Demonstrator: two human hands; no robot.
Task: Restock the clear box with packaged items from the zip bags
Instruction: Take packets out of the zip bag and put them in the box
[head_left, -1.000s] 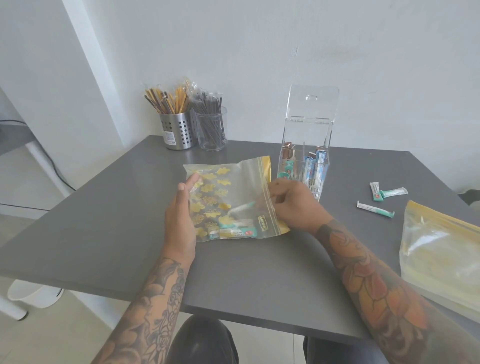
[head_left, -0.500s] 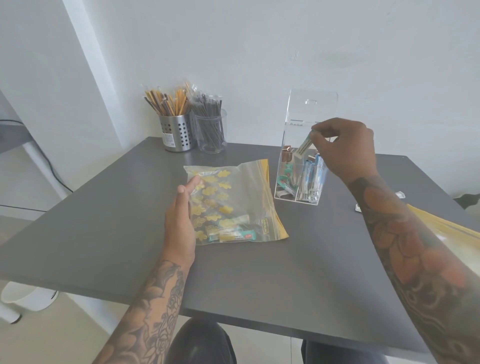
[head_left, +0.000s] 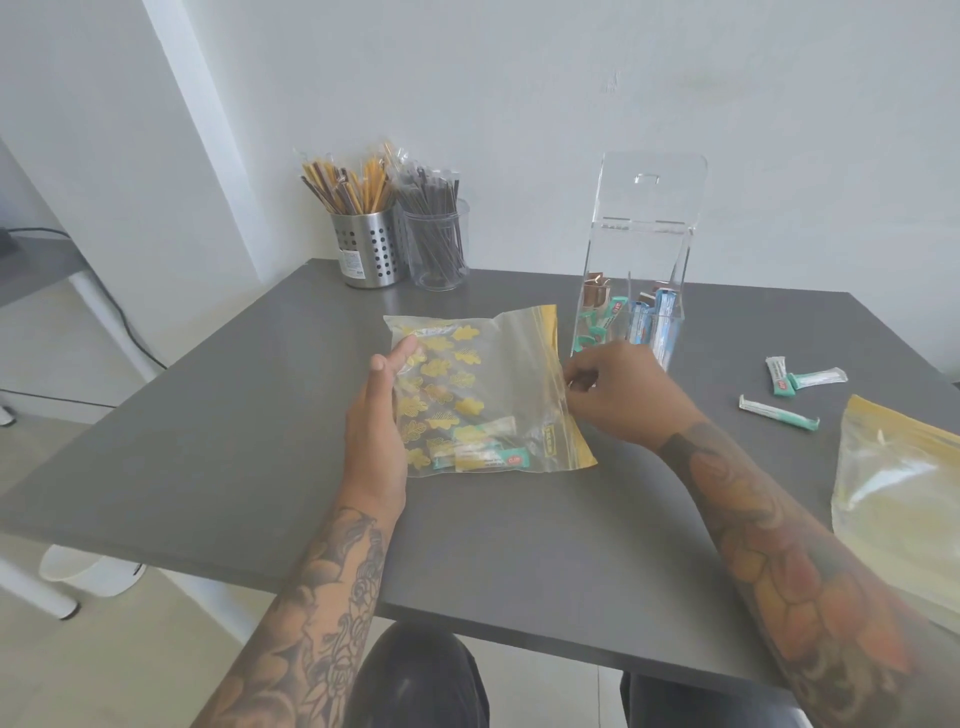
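Right hand (head_left: 618, 395): fingers (head_left: 582, 375) curled, pinching the open yellow-edged mouth of the zip bag (head_left: 483, 395) at its right side. Left hand (head_left: 376, 415): fingers (head_left: 402, 349) straight and together, laid flat along the bag's left edge, pressing it to the table (head_left: 260, 441). The zip bag lies flat near the table's middle, clear with yellow flower prints on its left half; a few packaged items (head_left: 480, 447) with teal ends sit in its near corner, close to the left palm. Just beyond the bag's right side, behind the right hand, stands the clear box (head_left: 631, 291), lid (head_left: 652, 189) upright; inside are more packets, brown and teal ones in the left compartment, blue-and-white ones in the right. Right of the bag, past the box, three loose packets (head_left: 779, 413) lie on the table, two touching at their teal ends, the third apart and nearer. Further right of the bag, at the table's edge, lies a second zip bag (head_left: 904, 499), yellowish, its contents not clear. Beyond the bag's left corner, at the table's back edge, a perforated metal cup (head_left: 369, 249) holds tan wrapped sticks; touching it on the right, a clear cup (head_left: 436, 249) holds dark ones.
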